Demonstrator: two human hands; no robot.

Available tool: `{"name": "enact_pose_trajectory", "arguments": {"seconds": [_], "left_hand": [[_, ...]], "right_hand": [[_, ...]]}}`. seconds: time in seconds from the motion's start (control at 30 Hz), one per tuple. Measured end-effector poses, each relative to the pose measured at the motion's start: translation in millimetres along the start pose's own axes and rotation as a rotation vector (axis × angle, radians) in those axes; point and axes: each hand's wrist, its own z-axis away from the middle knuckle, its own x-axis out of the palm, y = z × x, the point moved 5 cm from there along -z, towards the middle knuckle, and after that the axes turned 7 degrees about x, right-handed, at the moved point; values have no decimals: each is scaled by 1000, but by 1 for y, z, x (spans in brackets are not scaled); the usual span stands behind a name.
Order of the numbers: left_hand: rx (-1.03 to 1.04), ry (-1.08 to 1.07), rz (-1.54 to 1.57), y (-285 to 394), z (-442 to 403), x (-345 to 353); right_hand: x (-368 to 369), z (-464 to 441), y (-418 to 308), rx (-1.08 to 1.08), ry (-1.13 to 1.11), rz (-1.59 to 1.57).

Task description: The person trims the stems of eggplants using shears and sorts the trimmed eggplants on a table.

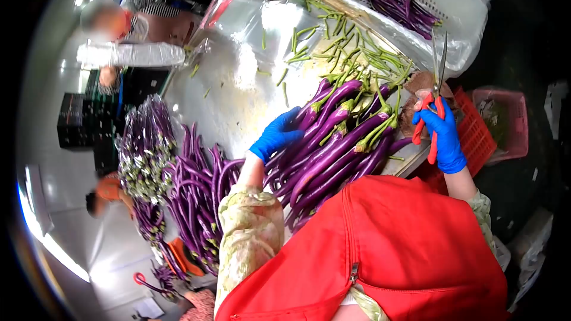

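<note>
A pile of long purple eggplants (339,148) lies in front of me, their green stems pointing away to the upper right. My left hand (277,135), in a blue glove, rests against the pile's left side. Its fingers are stretched out and touch the eggplants near their stem ends. In my right hand (443,131), also blue-gloved, is a pair of scissors (433,122) with red handles. The blades point up and stand slightly apart, to the right of the pile. Many cut green stems (339,38) are scattered on the table beyond the eggplants.
More eggplants (196,193) lie to the left, beside bagged ones (147,148). A white crate (470,38) holding thin purple eggplants is at the upper right. Red (477,128) and pink (516,122) baskets stand right. Other people are along the left side.
</note>
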Motion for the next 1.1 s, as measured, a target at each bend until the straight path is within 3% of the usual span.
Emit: {"name": "enact_pose_trajectory", "arguments": {"seconds": [0.17, 0.27, 0.3, 0.37, 0.43, 0.57, 0.7, 0.8, 0.83, 1.03, 1.1], "left_hand": [[-117, -5, -336, 29, -20, 10], [-236, -141, -163, 30, -30, 10], [-212, -134, -359, 13, -40, 1], [-404, -437, -318, 6, -37, 16], [-338, -407, -298, 42, -20, 41], [-154, -142, -49, 25, 8, 29], [-282, -98, -26, 21, 31, 14], [-443, -131, -56, 27, 39, 22], [-318, -142, -54, 14, 40, 23], [-408, -160, 303, 20, 59, 43], [-173, -181, 105, 5, 57, 36]], "right_hand": [[-21, -9, 14, 2, 67, -94], [-11, -16, 29, 62, 39, -145], [-4, -20, 32, 83, 22, -150], [11, -19, 32, 163, -37, -165], [16, -19, 32, 111, -14, -42], [15, -22, 36, 124, -22, -3], [17, -24, 38, 259, -20, 24], [25, -27, 34, 167, -47, 41], [25, -25, 33, 150, -45, 51], [23, -25, 40, 157, 3, 19], [21, -30, 39, 147, 9, 26]]}}
